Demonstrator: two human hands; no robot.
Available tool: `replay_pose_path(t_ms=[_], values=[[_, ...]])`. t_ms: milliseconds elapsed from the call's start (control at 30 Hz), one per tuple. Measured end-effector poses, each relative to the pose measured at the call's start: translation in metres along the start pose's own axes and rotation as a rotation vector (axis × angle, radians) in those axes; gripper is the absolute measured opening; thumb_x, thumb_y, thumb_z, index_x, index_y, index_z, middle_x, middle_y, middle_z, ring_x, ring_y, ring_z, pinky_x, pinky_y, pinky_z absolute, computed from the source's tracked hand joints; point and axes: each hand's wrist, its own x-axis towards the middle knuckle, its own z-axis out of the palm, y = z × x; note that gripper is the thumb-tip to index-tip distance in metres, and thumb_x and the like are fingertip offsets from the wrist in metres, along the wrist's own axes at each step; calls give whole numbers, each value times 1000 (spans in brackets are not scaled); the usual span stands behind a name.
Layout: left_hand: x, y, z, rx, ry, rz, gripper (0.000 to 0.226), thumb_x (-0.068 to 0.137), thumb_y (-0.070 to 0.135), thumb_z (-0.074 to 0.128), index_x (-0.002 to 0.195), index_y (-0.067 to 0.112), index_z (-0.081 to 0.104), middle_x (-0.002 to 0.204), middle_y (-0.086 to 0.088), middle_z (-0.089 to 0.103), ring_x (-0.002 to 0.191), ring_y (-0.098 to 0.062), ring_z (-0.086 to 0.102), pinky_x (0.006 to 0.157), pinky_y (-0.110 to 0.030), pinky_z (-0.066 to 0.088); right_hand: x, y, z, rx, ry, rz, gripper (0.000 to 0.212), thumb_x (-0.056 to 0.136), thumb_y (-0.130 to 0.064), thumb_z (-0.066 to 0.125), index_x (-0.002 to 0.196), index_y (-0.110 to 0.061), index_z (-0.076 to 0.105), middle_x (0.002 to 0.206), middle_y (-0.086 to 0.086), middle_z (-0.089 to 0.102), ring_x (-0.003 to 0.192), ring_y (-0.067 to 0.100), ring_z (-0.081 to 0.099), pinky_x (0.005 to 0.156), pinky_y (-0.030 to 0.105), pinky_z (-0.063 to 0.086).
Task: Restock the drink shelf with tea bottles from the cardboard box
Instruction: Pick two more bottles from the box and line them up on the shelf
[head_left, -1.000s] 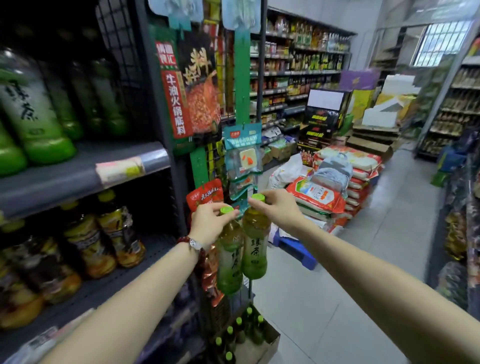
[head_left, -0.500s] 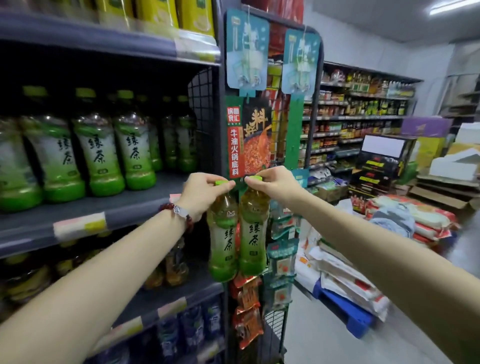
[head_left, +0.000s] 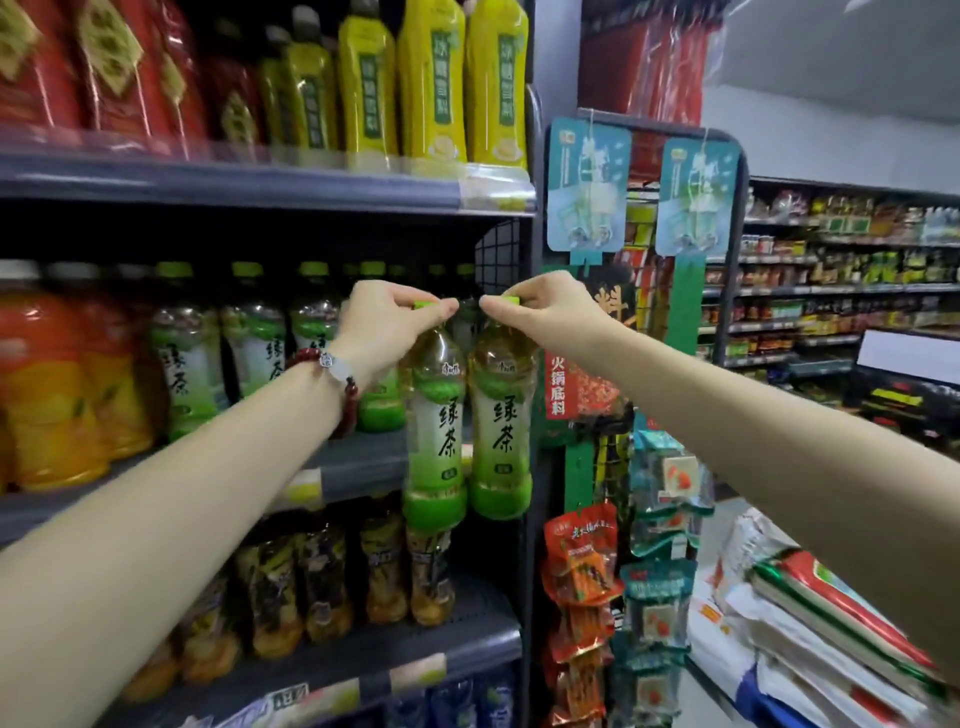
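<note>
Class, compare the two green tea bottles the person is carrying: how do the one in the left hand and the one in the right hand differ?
The left hand's bottle hangs lower than the right hand's bottle, its base below its neighbour's. It is in front of the shelf's open bay, while the right hand's bottle is nearer the end post. Shared: each is pinched at its green cap, by the left hand and the right hand, upright, with matching labels.

绿茶 on both held tea bottles (head_left: 435, 426), 火锅底料 on red hanging packet (head_left: 558, 387)
</note>
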Motion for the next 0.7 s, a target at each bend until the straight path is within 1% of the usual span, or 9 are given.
replay_pose_path(t_ms=[67, 100, 167, 200, 300, 367, 467, 567, 700], values=[[7, 7, -13, 9, 55, 11, 20, 70, 42, 77, 81, 25, 75, 87, 4, 73, 95, -14, 66, 91, -36, 52, 12, -12, 3, -3, 29, -36, 51, 82, -53, 61, 86, -4, 73, 73, 19, 68, 64, 21, 59, 66, 38, 52], [10, 10, -20, 12, 80, 26, 20, 70, 42, 77, 81, 25, 75, 86, 5, 73, 94, -14, 66, 90, -35, 53, 17, -17, 4, -8, 58, -59, 49, 83, -52, 61, 84, -4, 73, 69, 16, 68, 61, 17, 60, 64, 36, 51], [13, 16, -31, 21, 125, 60, 20, 68, 42, 77, 78, 25, 75, 82, 7, 72, 90, -11, 67, 87, -34, 54, 25, -27, 7, -3, 104, -107, 44, 84, -49, 62, 78, -6, 73, 58, 7, 61, 52, 6, 52, 56, 26, 45], [15, 19, -37, 26, 143, 74, 21, 68, 43, 78, 78, 25, 75, 81, 8, 73, 88, -10, 67, 87, -34, 54, 28, -32, 9, 7, 115, -127, 43, 84, -48, 62, 78, -7, 73, 59, 11, 63, 54, 6, 52, 58, 27, 45], [21, 26, -52, 60, 194, 123, 19, 67, 44, 77, 74, 27, 75, 77, 10, 73, 83, -8, 68, 86, -36, 55, 38, -46, 13, 22, 140, -182, 43, 85, -46, 61, 82, -5, 73, 77, 21, 70, 65, 15, 57, 63, 36, 51], [25, 29, -60, 77, 221, 158, 15, 67, 43, 77, 71, 29, 74, 74, 10, 73, 81, -8, 68, 85, -35, 56, 44, -53, 17, 34, 171, -220, 43, 86, -44, 62, 80, -2, 72, 66, 14, 66, 59, 13, 52, 54, 30, 43], [28, 28, -66, 82, 247, 194, 11, 69, 39, 78, 68, 31, 71, 73, 9, 73, 77, -8, 69, 80, -31, 56, 51, -57, 26, 41, 227, -250, 37, 87, -39, 63, 72, -6, 69, 54, -4, 55, 46, 0, 45, 47, 13, 34], [27, 19, -68, 117, 295, 180, 12, 69, 42, 77, 70, 31, 71, 67, 13, 71, 69, 1, 66, 70, -19, 52, 55, -56, 38, 38, 246, -248, 28, 86, -39, 65, 75, -14, 70, 57, -11, 59, 50, -5, 53, 50, 7, 37], [27, -2, -64, 55, 310, 123, 22, 69, 38, 78, 84, 23, 75, 71, 12, 72, 69, 2, 68, 69, -20, 54, 57, -45, 55, 23, 243, -219, 27, 84, -39, 66, 90, -14, 73, 78, -1, 71, 73, 8, 66, 68, 25, 54]])
